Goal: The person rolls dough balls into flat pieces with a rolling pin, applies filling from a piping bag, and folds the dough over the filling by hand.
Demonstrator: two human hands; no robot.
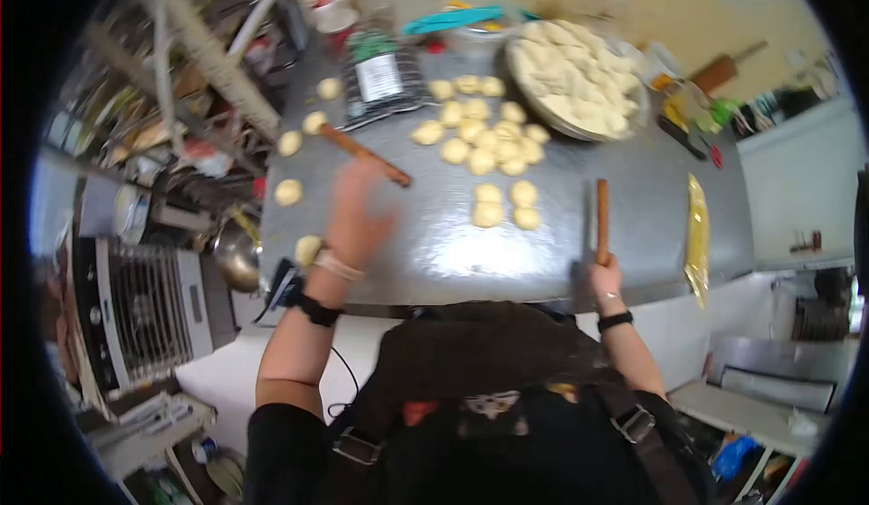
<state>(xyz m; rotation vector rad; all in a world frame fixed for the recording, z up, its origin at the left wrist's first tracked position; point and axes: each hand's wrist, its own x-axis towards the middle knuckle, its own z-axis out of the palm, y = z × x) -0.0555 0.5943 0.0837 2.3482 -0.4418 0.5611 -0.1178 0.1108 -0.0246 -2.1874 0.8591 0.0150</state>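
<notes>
The right hand (606,279) is closed around the near end of a slim wooden rolling pin (603,215), which points away across the metal table (552,279). The left hand (355,215) is blurred, its fingers partly spread over a second wooden pin (394,173); whether it grips or only touches this pin, I cannot tell. Both pins look stiff and light, best taken near an end.

The dough balls (480,160) are clustered mid-table, with 4 nearer the person in 2 touching pairs and 5 along the left side. They look soft, perhaps slightly tacky, and would dent if pinched; loose fingers around the sides suit them.

Behind them, a wide metal bowl (563,125) is heaped with pale dough pieces (575,71). Left of it stands a white tub (396,3) with something orange on top, behind a labelled bag (380,75).
</notes>
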